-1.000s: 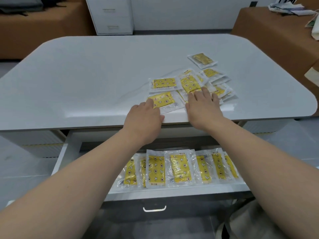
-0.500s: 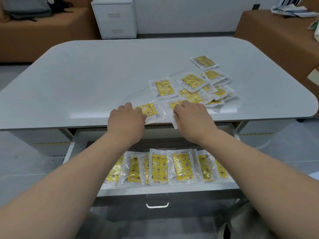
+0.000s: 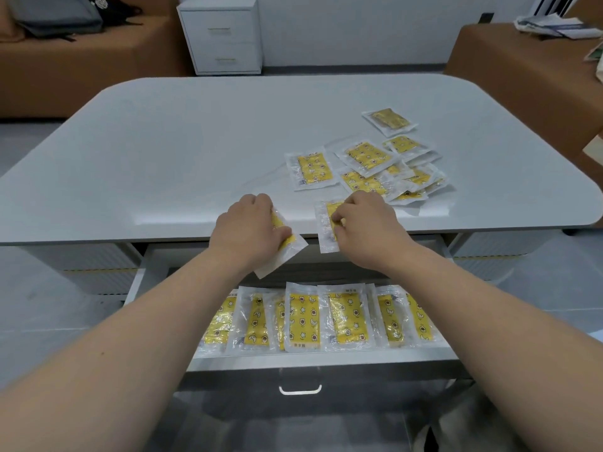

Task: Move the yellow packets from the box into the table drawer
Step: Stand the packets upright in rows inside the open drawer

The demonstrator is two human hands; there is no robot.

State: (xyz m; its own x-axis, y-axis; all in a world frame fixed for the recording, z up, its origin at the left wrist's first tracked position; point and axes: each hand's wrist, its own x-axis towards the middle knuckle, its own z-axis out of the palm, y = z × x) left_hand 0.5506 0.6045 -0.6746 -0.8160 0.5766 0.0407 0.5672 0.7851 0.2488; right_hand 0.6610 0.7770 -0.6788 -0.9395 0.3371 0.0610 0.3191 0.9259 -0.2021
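Looking down from the head camera, two bare forearms reach to the near edge of a white table (image 3: 195,141). The left hand (image 3: 248,230) curls its fingers around a packet (image 3: 287,252), yellow inside clear wrap, which hangs off the near edge above the open drawer (image 3: 326,357). The right hand (image 3: 368,230), just beside it, pinches a second packet (image 3: 324,223) that lies on the near edge with one end overhanging.

The task seems about half done. A row of packets (image 3: 301,318) lies side by side along the drawer's front, overlapping. A cluster of loose packets (image 3: 368,158) lies toward the table's right edge, some stacked, with one apart nearer the far right corner. No box is in view. What likely remains is lowering these two into the drawer, then clearing the cluster.

The table top is smooth, glossy and round-cornered. Below the open drawer sits a pale handle (image 3: 300,390). Beyond the table stands a white cabinet (image 3: 222,34) against the wall. A brown sofa (image 3: 81,66) at the far left holds a grey bag (image 3: 55,14). A brown bench (image 3: 522,66) at the right carries papers (image 3: 551,26).
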